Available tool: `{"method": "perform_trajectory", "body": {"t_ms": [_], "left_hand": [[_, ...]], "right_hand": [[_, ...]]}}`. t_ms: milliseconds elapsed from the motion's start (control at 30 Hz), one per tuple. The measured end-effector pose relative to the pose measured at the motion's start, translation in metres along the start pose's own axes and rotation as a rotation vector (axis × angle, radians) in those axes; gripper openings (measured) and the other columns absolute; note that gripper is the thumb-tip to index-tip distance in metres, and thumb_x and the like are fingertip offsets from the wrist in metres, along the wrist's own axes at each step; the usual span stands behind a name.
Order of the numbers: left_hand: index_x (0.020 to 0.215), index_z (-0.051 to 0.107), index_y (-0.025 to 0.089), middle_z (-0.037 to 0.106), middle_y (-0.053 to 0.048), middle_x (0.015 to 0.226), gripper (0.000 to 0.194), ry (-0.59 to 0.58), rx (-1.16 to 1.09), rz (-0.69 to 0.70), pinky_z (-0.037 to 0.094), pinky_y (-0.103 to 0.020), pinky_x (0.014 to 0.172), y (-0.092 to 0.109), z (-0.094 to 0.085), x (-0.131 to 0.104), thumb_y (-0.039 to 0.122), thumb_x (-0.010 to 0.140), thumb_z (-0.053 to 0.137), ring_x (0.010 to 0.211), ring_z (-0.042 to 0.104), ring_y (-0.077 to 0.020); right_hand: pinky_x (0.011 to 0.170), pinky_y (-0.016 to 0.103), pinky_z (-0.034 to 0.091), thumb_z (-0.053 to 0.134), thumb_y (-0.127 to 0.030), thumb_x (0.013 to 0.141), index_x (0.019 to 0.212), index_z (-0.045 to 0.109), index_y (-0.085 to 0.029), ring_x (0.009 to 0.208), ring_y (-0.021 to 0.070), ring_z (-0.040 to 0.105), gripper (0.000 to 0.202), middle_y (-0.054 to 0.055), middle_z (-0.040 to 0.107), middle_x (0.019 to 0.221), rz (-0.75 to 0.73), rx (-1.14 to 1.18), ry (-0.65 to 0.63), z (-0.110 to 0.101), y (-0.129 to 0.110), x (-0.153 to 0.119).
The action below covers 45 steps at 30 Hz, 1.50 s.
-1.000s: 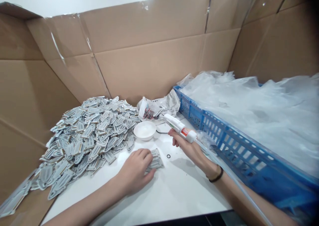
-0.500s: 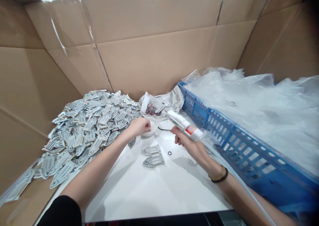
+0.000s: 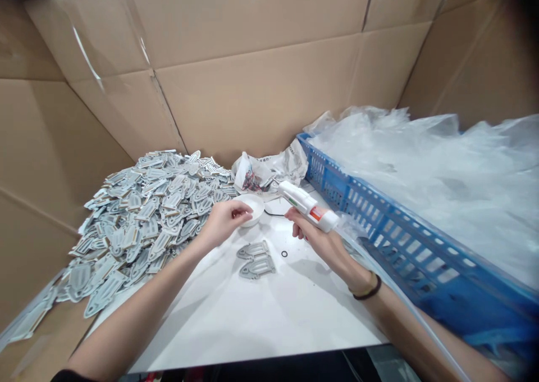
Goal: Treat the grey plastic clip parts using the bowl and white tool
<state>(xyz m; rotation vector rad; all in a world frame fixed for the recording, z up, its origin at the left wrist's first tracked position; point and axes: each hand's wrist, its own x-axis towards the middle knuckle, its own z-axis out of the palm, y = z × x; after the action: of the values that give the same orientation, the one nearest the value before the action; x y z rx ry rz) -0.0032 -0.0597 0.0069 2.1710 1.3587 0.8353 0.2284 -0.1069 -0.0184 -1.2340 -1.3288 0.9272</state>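
My left hand [image 3: 225, 219] is at the near left side of a small white bowl [image 3: 260, 207], thumb and fingertips pinched together over its rim. Whatever they hold, if anything, is too small to make out. In my right hand [image 3: 309, 230] is a white electric screwdriver [image 3: 301, 199] with an orange label, its thin tip pointing up and left. A pale cord trails from its rear along my forearm. Between my hands, two grey slotted plates [image 3: 257, 268] lie side by side on the white table [image 3: 252, 320]. A small black ring [image 3: 284, 254] lies right of them.
A large heap of similar grey plates [image 3: 147, 208] covers the left side. Behind the bowl sits a crumpled white bag [image 3: 290, 166] with small dark and reddish pieces. A blue crate [image 3: 379, 219] full of clear plastic bags [image 3: 425, 168] stands right. Cardboard walls [image 3: 252, 73] enclose the table.
My left hand has drawn back from inside the bowl to its rim, toward me and left. My right hand keeps the screwdriver in about the same place. The view has shifted slightly.
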Motion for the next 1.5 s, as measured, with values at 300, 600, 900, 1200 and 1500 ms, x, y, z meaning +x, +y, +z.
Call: {"method": "perform_trajectory", "body": {"t_ms": [300,600,900,1200,1500], "left_hand": [[0.075,0.071,0.016,0.068,-0.001,0.07,0.008,-0.284,0.049,0.056,0.041,-0.023,0.065,-0.007,0.025,-0.025,0.014,0.081,0.065,0.064,0.058,-0.0129],[0.108,0.069,0.018,0.065,-0.013,0.11,0.025,-0.231,0.213,0.146,0.045,-0.036,0.089,-0.02,0.034,-0.04,0.035,0.093,0.058,0.104,0.06,-0.0273],[0.086,0.054,0.019,0.063,-0.004,0.085,0.011,-0.263,0.002,-0.026,0.044,-0.03,0.069,-0.019,0.031,-0.043,0.028,0.089,0.059,0.079,0.06,-0.0196],[0.097,0.05,0.017,0.065,-0.005,0.094,0.02,-0.226,-1.097,-0.463,0.042,-0.02,0.05,0.007,0.031,-0.061,0.035,0.093,0.059,0.059,0.056,-0.0083],[0.109,0.062,0.014,0.066,-0.015,0.124,0.024,-0.151,-1.307,-0.473,0.053,-0.032,0.092,0.011,0.035,-0.064,0.017,0.087,0.07,0.101,0.069,-0.0202]], "right_hand": [[0.048,0.025,0.039,0.065,-0.053,0.078,0.073,0.063,-0.019,0.049,0.0141,0.054,0.034,0.0,0.06,0.053,0.035,-0.04,-0.005,0.002,0.005,0.001],[0.049,0.025,0.04,0.065,-0.051,0.079,0.071,0.062,-0.018,0.049,0.0139,0.054,0.034,0.0,0.06,0.052,0.007,-0.045,-0.011,0.001,0.005,0.0],[0.048,0.024,0.04,0.066,-0.053,0.077,0.071,0.063,-0.018,0.049,0.0143,0.056,0.036,0.001,0.061,0.051,0.026,-0.057,-0.013,0.003,0.006,0.002],[0.047,0.025,0.038,0.066,-0.057,0.075,0.075,0.062,-0.018,0.049,0.0135,0.052,0.039,0.0,0.059,0.052,0.057,-0.095,-0.045,0.004,0.006,0.0],[0.046,0.024,0.036,0.067,-0.057,0.074,0.074,0.063,-0.018,0.048,0.0133,0.051,0.039,0.001,0.059,0.053,0.061,-0.108,-0.04,0.006,0.002,-0.002]]}}
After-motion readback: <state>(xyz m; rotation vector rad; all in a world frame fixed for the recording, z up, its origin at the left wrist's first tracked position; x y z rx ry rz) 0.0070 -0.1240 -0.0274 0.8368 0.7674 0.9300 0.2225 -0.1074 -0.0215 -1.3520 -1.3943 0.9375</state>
